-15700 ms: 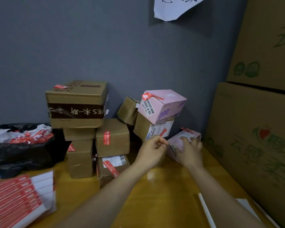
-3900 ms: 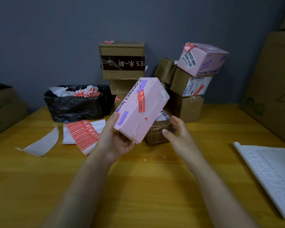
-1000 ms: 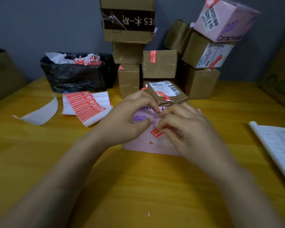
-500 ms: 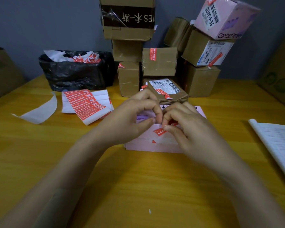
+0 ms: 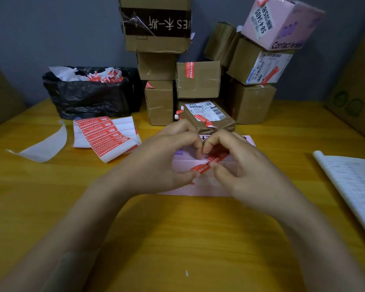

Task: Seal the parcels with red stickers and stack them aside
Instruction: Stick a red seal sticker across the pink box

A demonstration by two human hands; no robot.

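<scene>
We held the red sticker (image 5: 200, 169) pinched between the thumb and curled fingers (image 5: 189, 137) of each hand, left hand (image 5: 162, 161) and right hand (image 5: 247, 174) meeting just over the pink parcel (image 5: 209, 189) lying flat on the table (image 5: 177, 239).

Dull blue-grey wall (image 5: 61, 28) is running across the back. Yellow wooden table (image 5: 177, 239) is filling the foreground and catching soft, dim light. A large brown carton (image 5: 354, 98) is standing at the right edge, and another carton (image 5: 0, 98) is sitting far left.

parcel (image 5: 209, 189) on table (image 5: 177, 239) before stack (image 5: 198, 81) | sticker sheets (image 5: 105, 133) left | notebook (image 5: 350, 186) right | bag (image 5: 89, 98) behind sheets
</scene>
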